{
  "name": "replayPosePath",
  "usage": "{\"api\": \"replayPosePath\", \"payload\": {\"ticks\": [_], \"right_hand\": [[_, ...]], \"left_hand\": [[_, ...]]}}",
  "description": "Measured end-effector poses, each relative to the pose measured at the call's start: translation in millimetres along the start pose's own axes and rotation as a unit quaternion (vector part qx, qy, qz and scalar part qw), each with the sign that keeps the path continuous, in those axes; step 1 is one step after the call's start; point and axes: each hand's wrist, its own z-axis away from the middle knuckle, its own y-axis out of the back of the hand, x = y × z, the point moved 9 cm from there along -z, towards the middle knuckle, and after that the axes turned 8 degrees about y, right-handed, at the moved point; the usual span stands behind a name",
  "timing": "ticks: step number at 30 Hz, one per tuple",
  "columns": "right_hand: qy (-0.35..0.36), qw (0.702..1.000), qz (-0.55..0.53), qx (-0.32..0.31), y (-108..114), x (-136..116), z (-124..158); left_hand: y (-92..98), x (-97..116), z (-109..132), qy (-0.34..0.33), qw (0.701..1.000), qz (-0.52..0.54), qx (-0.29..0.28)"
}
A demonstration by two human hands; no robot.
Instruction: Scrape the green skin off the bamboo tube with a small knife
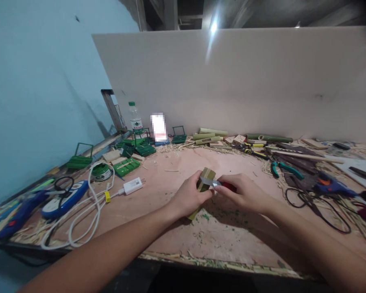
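Working right of the charger [132,186], the left hand [186,196] is gripping bamboo [209,173] in its fingers; across it a knife [207,182] is lying, clasped by the right hand [247,190]. Shaving seems underway, the next stroke likely calling for steady bracing.

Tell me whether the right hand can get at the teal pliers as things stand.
Probably yes: nothing appears to block the right hand from the teal pliers to its right, though it would likely need to put down the knife it holds at the bamboo piece.
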Motion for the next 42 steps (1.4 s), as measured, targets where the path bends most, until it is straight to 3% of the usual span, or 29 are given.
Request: {"api": "replayPosePath", "payload": {"ticks": [12, 17, 23, 30, 42], "right_hand": [[-0.037, 0.998, 0.012, 0.053, 1, 8, -3], [-0.062, 0.994, 0.014, 0.086, 10, 18, -5], [-0.116, 0.977, 0.031, 0.179, 34, 36, 0], [-0.084, 0.978, 0.024, 0.191, 37, 21, 3], [-0.031, 0.980, 0.038, 0.192, 35, 11, 5]], "left_hand": [[4.1, -4, 1, 0.010, 0.998, -0.050, 0.041], [3.2, -6, 2, 0.029, 0.997, -0.062, 0.034], [-9.0, 8, 15, 0.017, 0.996, -0.084, -0.010], [-4.1, -4, 11, 0.081, 0.996, 0.010, -0.019], [15.9, 10, 5, 0.049, 0.998, -0.002, 0.045]]}}
